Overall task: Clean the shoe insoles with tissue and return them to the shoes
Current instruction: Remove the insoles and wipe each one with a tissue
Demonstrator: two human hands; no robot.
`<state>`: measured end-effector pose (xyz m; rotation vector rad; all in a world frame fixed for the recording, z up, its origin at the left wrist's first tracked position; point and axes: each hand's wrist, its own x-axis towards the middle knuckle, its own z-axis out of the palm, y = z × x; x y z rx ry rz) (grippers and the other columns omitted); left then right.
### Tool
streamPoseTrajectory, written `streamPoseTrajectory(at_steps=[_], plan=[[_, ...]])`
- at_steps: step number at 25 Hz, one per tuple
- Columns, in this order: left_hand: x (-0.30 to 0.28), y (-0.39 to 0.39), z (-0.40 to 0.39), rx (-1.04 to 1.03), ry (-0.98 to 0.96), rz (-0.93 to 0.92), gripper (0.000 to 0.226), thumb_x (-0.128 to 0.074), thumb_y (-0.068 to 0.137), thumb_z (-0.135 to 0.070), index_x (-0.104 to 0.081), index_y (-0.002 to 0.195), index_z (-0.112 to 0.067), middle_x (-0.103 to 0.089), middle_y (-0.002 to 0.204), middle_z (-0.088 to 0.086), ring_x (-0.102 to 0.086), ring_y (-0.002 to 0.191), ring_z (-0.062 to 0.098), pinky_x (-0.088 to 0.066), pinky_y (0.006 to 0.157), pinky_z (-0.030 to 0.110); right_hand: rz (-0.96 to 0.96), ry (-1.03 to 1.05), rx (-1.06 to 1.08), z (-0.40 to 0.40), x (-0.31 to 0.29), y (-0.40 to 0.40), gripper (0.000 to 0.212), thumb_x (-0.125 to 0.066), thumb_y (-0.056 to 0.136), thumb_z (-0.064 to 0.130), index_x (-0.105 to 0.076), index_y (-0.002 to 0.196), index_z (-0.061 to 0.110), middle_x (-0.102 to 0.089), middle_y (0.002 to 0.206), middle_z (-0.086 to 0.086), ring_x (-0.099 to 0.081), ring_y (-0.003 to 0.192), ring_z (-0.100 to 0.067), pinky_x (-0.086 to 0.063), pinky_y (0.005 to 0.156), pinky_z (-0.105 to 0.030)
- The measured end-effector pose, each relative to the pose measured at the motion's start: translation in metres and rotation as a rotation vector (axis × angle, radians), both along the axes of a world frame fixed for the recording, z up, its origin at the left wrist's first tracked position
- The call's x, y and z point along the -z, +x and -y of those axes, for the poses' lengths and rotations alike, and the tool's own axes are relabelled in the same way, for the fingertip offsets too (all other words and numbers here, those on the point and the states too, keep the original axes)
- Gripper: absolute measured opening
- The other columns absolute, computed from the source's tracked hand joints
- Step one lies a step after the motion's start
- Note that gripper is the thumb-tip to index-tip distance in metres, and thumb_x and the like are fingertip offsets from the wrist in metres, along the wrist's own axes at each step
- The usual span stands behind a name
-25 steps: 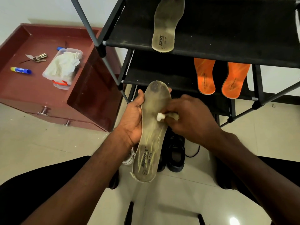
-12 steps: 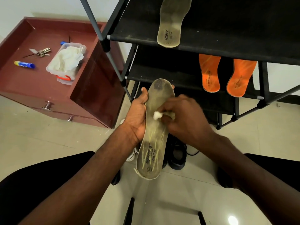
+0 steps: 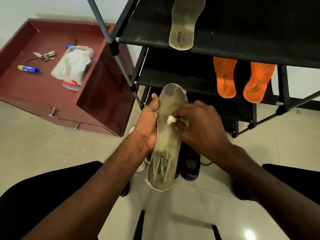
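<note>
Head view: a black shoe rack stands over the tiled floor, a grey insole on its top shelf and two orange insoles on the shelf below. In front, the left hand grips a second grey insole by its edge. The right hand pinches a white tissue wad against its middle.

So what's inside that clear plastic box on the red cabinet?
The clear box is full of crumpled white tissue, piled up to its rim. Anything lying under the tissue is covered, so I cannot tell.
</note>
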<state>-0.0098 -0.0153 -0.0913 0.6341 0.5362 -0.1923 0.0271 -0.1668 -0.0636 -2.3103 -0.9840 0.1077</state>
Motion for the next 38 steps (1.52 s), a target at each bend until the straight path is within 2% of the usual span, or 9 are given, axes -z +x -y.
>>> streamPoseTrajectory(at_steps=[5,9,13,18,23,26,29,33,38], plan=[[-0.002,-0.001,0.003,-0.041,-0.035,-0.027,0.077,-0.033,0.106,-0.066,-0.055,0.146,-0.004,-0.062,0.142,0.022,-0.058,0.134,0.036,-0.047,0.113,0.048,-0.117,0.058,-0.131,-0.004,-0.008,-0.013,0.017,-0.078,0.086,0.015,-0.080,0.101,0.022,-0.073,0.092,0.010,-0.061,0.086,-0.007,-0.051,0.079,-0.030],[-0.002,-0.001,0.009,-0.014,-0.020,-0.008,0.079,-0.028,0.106,-0.068,-0.048,0.154,-0.008,-0.045,0.158,0.021,-0.043,0.147,0.036,-0.036,0.121,0.051,0.001,-0.021,0.100,-0.003,-0.001,0.006,0.018,-0.073,0.083,0.007,-0.078,0.096,0.020,-0.073,0.091,0.004,-0.060,0.085,-0.014,-0.048,0.072,-0.032],[-0.005,-0.002,0.000,-0.059,-0.115,0.001,0.074,-0.031,0.106,-0.065,-0.051,0.150,-0.008,-0.063,0.140,0.024,-0.046,0.145,0.040,-0.034,0.123,0.052,-0.246,0.107,-0.223,0.000,-0.013,-0.017,0.016,-0.081,0.083,0.008,-0.081,0.097,0.017,-0.074,0.091,0.009,-0.068,0.086,-0.005,-0.058,0.078,-0.031],[0.001,0.001,0.004,-0.009,-0.047,0.004,0.078,-0.029,0.105,-0.068,-0.049,0.154,-0.010,-0.049,0.156,0.020,-0.043,0.148,0.036,-0.035,0.122,0.051,0.015,0.070,0.054,0.004,-0.001,0.006,0.018,-0.075,0.085,0.009,-0.079,0.099,0.019,-0.073,0.094,0.005,-0.064,0.086,-0.010,-0.058,0.075,-0.041],[-0.005,-0.005,0.004,-0.011,-0.148,-0.001,0.074,-0.033,0.106,-0.066,-0.053,0.149,-0.010,-0.061,0.141,0.025,-0.052,0.141,0.039,-0.042,0.117,0.049,-0.148,0.110,-0.295,0.000,-0.011,-0.015,0.017,-0.074,0.085,0.008,-0.080,0.096,0.020,-0.068,0.088,0.015,-0.061,0.085,-0.004,-0.052,0.073,-0.027],[0.000,-0.003,0.009,-0.024,-0.037,-0.033,0.071,-0.033,0.106,-0.065,-0.058,0.145,-0.011,-0.062,0.141,0.021,-0.059,0.134,0.034,-0.048,0.112,0.048,0.010,0.023,-0.142,0.005,-0.005,0.004,0.019,-0.076,0.084,0.008,-0.079,0.099,0.019,-0.072,0.093,0.006,-0.064,0.088,-0.014,-0.056,0.074,-0.041],[-0.003,0.000,0.014,0.021,-0.015,-0.001,0.074,-0.031,0.106,-0.066,-0.051,0.152,-0.011,-0.050,0.155,0.018,-0.053,0.141,0.030,-0.043,0.117,0.047,0.125,0.011,-0.057,0.004,-0.005,0.009,0.019,-0.075,0.083,0.011,-0.078,0.101,0.018,-0.071,0.096,0.002,-0.063,0.091,-0.021,-0.051,0.074,-0.038],[-0.012,-0.001,0.024,0.036,-0.008,0.007,0.069,-0.037,0.107,-0.061,-0.054,0.150,-0.010,-0.069,0.129,0.018,-0.067,0.119,0.031,-0.056,0.101,0.045,0.245,-0.017,0.050,0.013,-0.003,0.023,0.020,-0.063,0.089,0.012,-0.075,0.105,0.013,-0.066,0.100,-0.004,-0.058,0.088,-0.026,-0.043,0.069,-0.036],[-0.013,0.000,0.011,0.006,0.049,0.044,0.081,-0.027,0.107,-0.065,-0.049,0.151,-0.001,-0.052,0.153,0.022,-0.052,0.140,0.036,-0.044,0.115,0.047,0.146,0.045,0.069,0.025,0.003,0.032,0.014,-0.070,0.088,0.008,-0.078,0.097,0.015,-0.062,0.085,0.002,-0.057,0.076,-0.020,-0.049,0.060,-0.037]])
